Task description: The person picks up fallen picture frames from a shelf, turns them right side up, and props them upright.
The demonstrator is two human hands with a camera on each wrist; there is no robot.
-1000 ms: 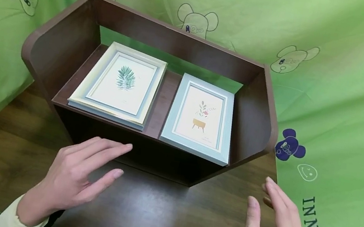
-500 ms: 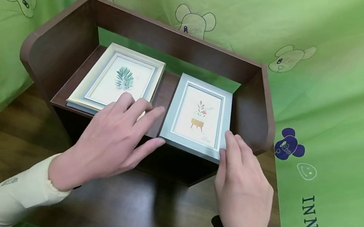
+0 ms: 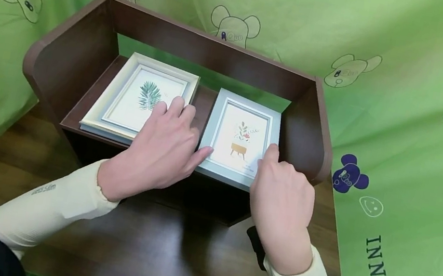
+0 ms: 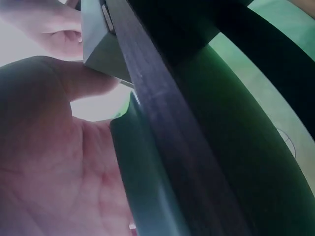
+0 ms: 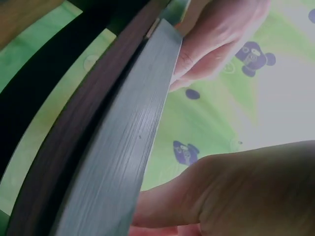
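Observation:
Two picture frames lie flat on a dark brown shelf. The cream frame with a leaf print is on the left and the grey frame with a potted-plant print is on the right. My left hand lies across the gap between them, its fingers straight on the cream frame and its thumb against the grey frame's front left corner. My right hand grips the grey frame's front right corner, with one digit on top. The right wrist view shows the grey frame's edge close beside that hand.
The shelf stands on a dark wooden table, with raised side walls and a back rail around the frames. Green cloth printed with bears hangs behind and drapes to the right. The shelf's front board fills the left wrist view.
Both hands rose from the table to the shelf. The left hand settled over the frames with its thumb at the grey frame, and the right hand closed on that frame's front right corner.

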